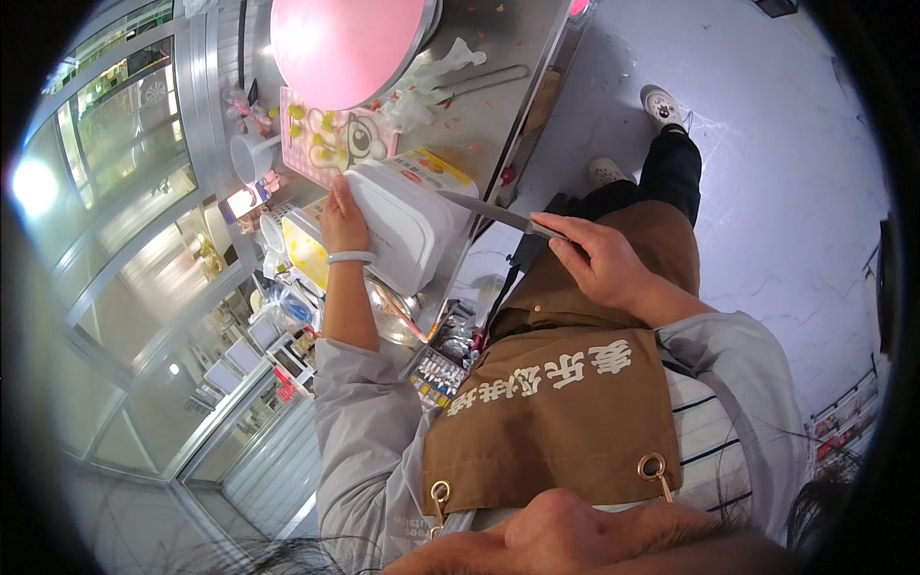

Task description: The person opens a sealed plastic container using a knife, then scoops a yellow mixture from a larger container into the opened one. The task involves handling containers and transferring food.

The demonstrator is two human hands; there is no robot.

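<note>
A white lidded plastic tub [402, 223], printed with yellow on its side, is tilted with its pale top facing me. My left hand [346, 217] grips one side of it, thumb lying on the top. In my right hand [604, 259] is a knife [496, 212], its handle under the extended forefinger. The blade points left, and its tip meets the tub near the edge of the lid; whether it has gone in under the rim cannot be made out. Behind my left hand stands another container with yellow print [305, 248], partly hidden.
A pink round turntable [345, 43] stands on the metal worktop [503, 100]. Beside it are tongs [485, 80], crumpled clear plastic [413, 100] and a pink tray [309, 154] holding green fruit pieces. A white strainer-like cup [251, 157] and a lit phone [243, 203] are near the window.
</note>
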